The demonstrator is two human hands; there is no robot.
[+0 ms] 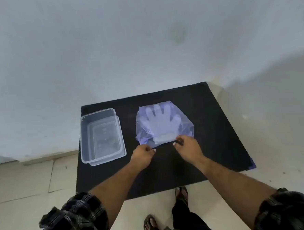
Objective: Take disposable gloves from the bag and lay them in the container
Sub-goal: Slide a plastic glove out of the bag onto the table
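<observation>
container [102, 135] left on table [211, 138] | bag [164, 124] right | gloves [159, 121] inside bag

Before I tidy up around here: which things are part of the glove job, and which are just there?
In the job:
- bag, its near edge pinched by left hand and right hand
- gloves inside it
- container, no gloves in it

Just there:
- black table
- sandals

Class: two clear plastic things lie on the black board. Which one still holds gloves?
The purple-tinted bag, right of the rigid container; a glove shape shows through it, while the container looks bare.
</observation>
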